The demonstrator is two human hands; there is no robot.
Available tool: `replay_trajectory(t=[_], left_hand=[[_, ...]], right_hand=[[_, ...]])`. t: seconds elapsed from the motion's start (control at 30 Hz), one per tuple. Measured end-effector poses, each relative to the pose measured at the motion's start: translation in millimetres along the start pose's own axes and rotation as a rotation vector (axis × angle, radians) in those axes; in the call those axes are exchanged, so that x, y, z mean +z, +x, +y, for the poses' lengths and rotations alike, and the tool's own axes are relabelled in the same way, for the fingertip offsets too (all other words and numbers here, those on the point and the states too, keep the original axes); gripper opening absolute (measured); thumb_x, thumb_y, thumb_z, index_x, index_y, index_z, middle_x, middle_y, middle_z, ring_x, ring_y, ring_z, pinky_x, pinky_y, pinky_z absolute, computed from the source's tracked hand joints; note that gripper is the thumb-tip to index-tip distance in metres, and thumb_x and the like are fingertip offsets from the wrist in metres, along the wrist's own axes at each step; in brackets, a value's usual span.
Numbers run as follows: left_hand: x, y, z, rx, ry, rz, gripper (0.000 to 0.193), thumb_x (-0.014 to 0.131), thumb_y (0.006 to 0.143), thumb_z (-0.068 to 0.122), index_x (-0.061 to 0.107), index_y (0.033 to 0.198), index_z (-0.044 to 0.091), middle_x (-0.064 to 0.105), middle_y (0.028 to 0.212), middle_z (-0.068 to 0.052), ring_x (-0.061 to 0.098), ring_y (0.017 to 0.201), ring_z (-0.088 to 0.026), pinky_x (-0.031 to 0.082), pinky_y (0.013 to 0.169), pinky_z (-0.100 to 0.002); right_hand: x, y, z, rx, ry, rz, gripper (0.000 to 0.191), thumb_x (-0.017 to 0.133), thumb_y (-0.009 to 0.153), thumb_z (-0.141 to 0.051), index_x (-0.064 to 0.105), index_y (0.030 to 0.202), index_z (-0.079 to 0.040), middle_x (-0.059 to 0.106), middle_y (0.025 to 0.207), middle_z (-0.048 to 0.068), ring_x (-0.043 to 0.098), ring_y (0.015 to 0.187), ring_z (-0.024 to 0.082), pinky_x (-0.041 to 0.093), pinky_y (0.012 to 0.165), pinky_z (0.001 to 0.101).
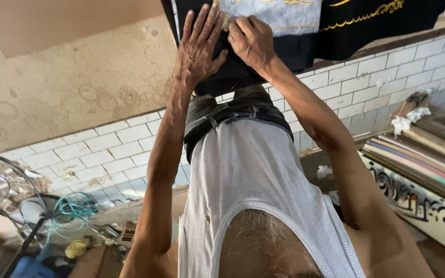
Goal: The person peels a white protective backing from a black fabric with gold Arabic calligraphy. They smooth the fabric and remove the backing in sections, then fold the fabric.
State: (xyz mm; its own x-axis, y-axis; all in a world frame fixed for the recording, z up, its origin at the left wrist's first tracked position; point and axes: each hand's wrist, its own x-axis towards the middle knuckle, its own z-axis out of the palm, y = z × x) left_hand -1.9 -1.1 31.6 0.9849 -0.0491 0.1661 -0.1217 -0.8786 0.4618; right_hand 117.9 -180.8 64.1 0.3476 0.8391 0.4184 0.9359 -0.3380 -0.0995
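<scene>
A black cloth (366, 20) with gold embroidery and a pale grey panel (279, 15) lies spread at the top of the view, in front of my waist. My left hand (199, 44) rests flat on the black cloth, fingers spread, palm down. Right beside it, my right hand (253, 41) is curled, its fingers pinching the cloth at the lower edge of the grey panel. The two hands almost touch. My white undershirt (253, 175) and dark belt (233, 116) fill the middle below them.
A white-tiled wall (104, 154) runs across behind. A stack of long coloured frames (418, 154) and a white panel with black ornament (418, 203) lie at the right. A wire fan guard (1, 190), a teal cable (70, 208) and clutter sit at lower left.
</scene>
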Motion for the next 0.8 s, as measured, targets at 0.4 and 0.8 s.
replay_trajectory(t=[0.4, 0.8], left_hand=[[-1, 1, 4, -0.002, -0.01, -0.017, 0.092, 0.076, 0.1, 0.043, 0.028, 0.168, 0.006, 0.02, 0.174, -0.014, 0.016, 0.161, -0.029, 0.009, 0.133, -0.052], [10, 16, 26, 0.1, 0.007, -0.062, 0.087, 0.076, 0.099, 0.043, 0.034, 0.165, 0.004, 0.02, 0.171, -0.021, 0.015, 0.16, -0.035, 0.007, 0.132, -0.053]], right_hand=[[-49, -106, 115, 0.599, -0.11, 0.281, 0.007, 0.073, 0.089, 0.0, 0.068, 0.089, -0.005, 0.063, 0.077, 0.01, 0.066, 0.067, 0.025, 0.052, 0.06, 0.0398], [-118, -178, 138, 0.684, 0.002, 0.254, 0.023, 0.073, 0.094, 0.005, 0.061, 0.076, -0.005, 0.058, 0.068, 0.009, 0.056, 0.06, 0.025, 0.043, 0.056, 0.042]])
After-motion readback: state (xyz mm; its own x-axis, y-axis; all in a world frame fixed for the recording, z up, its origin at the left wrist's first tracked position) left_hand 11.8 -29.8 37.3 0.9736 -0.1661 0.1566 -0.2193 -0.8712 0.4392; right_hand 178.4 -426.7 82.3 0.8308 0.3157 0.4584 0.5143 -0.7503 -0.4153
